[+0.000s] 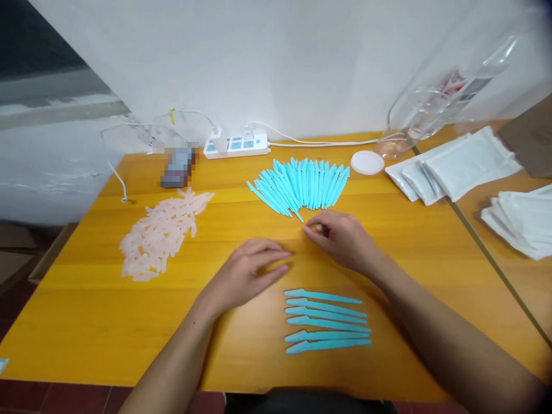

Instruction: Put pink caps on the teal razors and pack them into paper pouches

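Fanned turquoise razors (306, 184), detail indistinct; left hand (248, 273), fingers parted, empty; right hand (345, 238), fingers curled beside one protruding razor (299, 216), whether gripping it cannot be told.

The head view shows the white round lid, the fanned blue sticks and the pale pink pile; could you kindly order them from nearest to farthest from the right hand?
From the right hand:
1. Fanned blue sticks: just ahead of it.
2. White round lid: farther back, right of the fan.
3. Pale pink pile: well off left.
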The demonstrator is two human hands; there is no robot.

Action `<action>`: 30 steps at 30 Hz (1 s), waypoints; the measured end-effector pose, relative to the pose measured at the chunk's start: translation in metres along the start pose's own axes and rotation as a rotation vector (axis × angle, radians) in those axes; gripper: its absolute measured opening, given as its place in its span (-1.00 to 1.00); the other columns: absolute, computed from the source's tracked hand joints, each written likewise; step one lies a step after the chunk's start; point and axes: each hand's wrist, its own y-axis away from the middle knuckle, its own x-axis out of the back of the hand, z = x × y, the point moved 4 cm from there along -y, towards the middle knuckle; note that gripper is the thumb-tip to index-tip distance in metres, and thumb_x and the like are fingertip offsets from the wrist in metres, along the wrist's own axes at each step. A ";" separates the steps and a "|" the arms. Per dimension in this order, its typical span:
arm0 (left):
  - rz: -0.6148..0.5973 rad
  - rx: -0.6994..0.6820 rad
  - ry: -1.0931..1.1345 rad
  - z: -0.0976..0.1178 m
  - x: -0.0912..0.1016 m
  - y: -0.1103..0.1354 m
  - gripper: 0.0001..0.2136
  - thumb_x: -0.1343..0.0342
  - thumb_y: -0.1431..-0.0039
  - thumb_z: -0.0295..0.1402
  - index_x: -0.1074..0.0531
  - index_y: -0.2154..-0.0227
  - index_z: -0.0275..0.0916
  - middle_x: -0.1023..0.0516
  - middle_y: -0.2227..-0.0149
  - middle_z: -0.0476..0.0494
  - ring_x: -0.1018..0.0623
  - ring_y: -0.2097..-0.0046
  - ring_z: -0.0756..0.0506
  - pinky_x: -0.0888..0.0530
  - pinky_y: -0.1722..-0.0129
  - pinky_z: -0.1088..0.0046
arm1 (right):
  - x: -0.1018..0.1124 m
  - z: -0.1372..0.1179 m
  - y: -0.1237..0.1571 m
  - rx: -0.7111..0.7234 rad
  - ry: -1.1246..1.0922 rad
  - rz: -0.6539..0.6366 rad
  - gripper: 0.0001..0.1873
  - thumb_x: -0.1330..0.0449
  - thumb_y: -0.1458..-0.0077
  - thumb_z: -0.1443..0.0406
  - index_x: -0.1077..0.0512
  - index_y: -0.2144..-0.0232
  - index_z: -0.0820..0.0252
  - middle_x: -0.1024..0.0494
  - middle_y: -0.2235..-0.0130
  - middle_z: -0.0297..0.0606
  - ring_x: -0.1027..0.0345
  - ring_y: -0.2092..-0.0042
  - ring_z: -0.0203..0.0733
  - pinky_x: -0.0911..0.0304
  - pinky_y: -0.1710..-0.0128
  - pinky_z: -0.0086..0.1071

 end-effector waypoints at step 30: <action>0.172 0.796 -0.708 -0.099 0.099 0.043 -0.68 -0.05 -0.21 -0.20 -0.59 0.09 -0.17 -0.69 0.26 -0.22 -0.64 0.21 -0.29 -0.43 0.28 0.30 | -0.063 -0.063 -0.084 -0.063 0.372 -0.222 -0.63 0.07 -0.25 0.51 -0.50 0.09 0.35 -0.55 0.09 0.12 -0.52 0.09 0.02 -0.36 0.16 -0.25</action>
